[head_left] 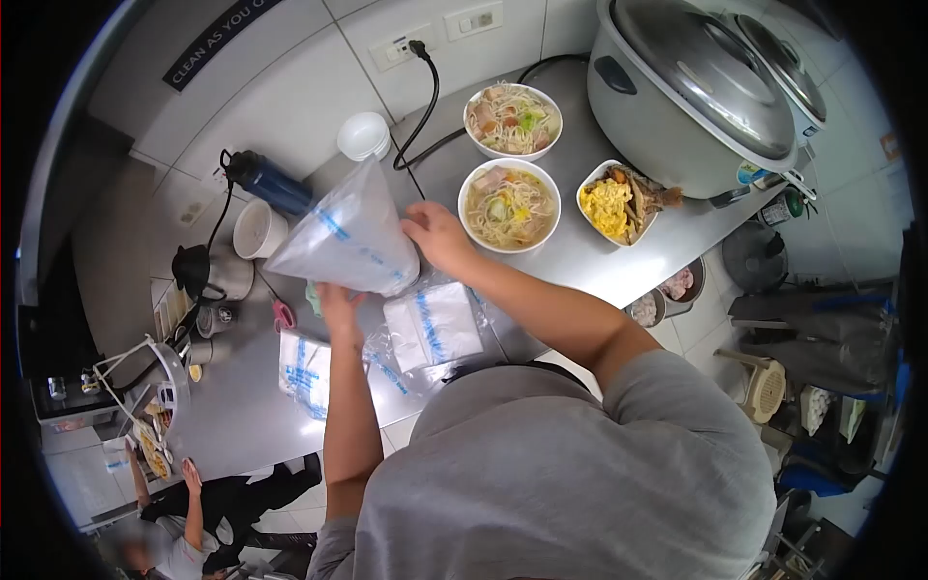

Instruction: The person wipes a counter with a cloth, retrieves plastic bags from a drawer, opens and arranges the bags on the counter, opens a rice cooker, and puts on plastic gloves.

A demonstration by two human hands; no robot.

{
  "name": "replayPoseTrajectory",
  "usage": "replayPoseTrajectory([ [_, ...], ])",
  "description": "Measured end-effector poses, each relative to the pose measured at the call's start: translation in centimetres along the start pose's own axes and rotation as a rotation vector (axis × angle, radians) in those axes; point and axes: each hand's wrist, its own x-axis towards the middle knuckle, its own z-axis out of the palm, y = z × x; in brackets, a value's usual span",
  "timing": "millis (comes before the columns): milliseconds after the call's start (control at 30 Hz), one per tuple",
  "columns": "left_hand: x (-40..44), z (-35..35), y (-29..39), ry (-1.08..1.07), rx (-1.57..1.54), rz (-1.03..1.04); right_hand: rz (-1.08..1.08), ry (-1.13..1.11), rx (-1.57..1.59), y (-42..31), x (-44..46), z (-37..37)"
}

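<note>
A clear plastic bag (358, 227) with blue print stands puffed out between my hands. My right hand (440, 237) is closed at its right edge, thumb and fingers pinching the film. At its lower left edge is my left hand (338, 311), its fingers partly hidden by the bag and seemingly closed on it. Below the bag lie a stack of folded printed bags (433, 327) in clear wrapping and another folded bundle (305, 372). Two bowls of noodle soup, a nearer one (509, 205) and a farther one (512, 118), sit right of my right hand.
A dish of egg and fried fish (619, 208) stands before a large lidded cooker (677, 87). Leftward are white bowls (364, 135), a blue bottle (271, 182), a white tub (259, 230), a metal pot (227, 271) and pink-handled scissors (281, 311). Another person (184, 532) works at lower left.
</note>
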Motion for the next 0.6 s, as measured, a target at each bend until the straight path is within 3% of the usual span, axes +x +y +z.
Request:
replayPoseTrajectory([
  [33, -0.9, -0.6, 0.7, 0.058, -0.077, 0.075, -0.066, 0.038, 0.034, -0.4, -0.5, -1.4],
  [100, -1.6, -0.4, 2.2, 0.048, -0.046, 0.313, 0.176, -0.240, 0.165, 0.5, -3.5, -6.6],
  [167, -3.1, 1.5, 2.4, -0.074, 0.153, 0.629, 0.628, -0.342, 0.250, 1.1, -6.1, -11.7],
  [200, -3.4, 2.7, 1.7, 0.035, 0.377, 0.641, 0.773, -0.237, 0.265, 2.2, -6.8, -13.6],
  [233, -3.3, 3.8, 0.8, 0.015, 0.351, 0.533, 0.915, -0.127, 0.280, 2.6, -7.1, -14.8],
  [300, -2.3, 6.0, -0.8, -0.026, 0.289, 0.337, 0.856, -0.007, 0.329, 2.6, -5.9, -16.4],
  [333, -2.0, 6.6, -0.8, 0.026, 0.292, 0.381, 0.824, 0.055, 0.353, 2.5, -5.1, -16.9],
  [433, -1.6, 7.5, -0.4, 0.152, 0.366, 0.475, 0.751, -0.079, 0.614, 3.1, -3.5, -17.1],
  [600, 0.8, 5.4, -0.9, 0.329, 0.566, 0.566, 0.769, -0.108, 0.652, 2.8, -1.9, -14.2],
])
